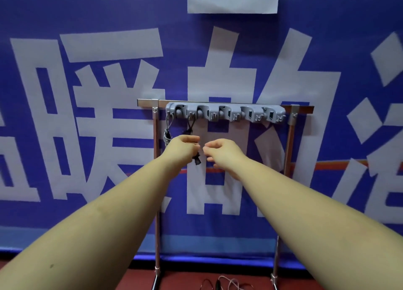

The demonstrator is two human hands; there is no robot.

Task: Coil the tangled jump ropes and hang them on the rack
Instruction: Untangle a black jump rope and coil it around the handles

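On the floor below the rack (225, 103), a loose rope (226, 284) lies uncoiled. Higher, the left hand (182, 149) curls round a black rope (192, 126) hung from the rack's second hook; the right hand (220, 153), loosely curled, holds nothing. If the left hand tugs, the loop may slip off. A grey rope (167, 134) hangs leftmost.

- Hook strip (225, 114) on rack (290, 141), before banner (87, 115).
- Two ropes (167, 134) hang at strip's left end.
- Another rope (226, 284) on floor (87, 278) under rack.
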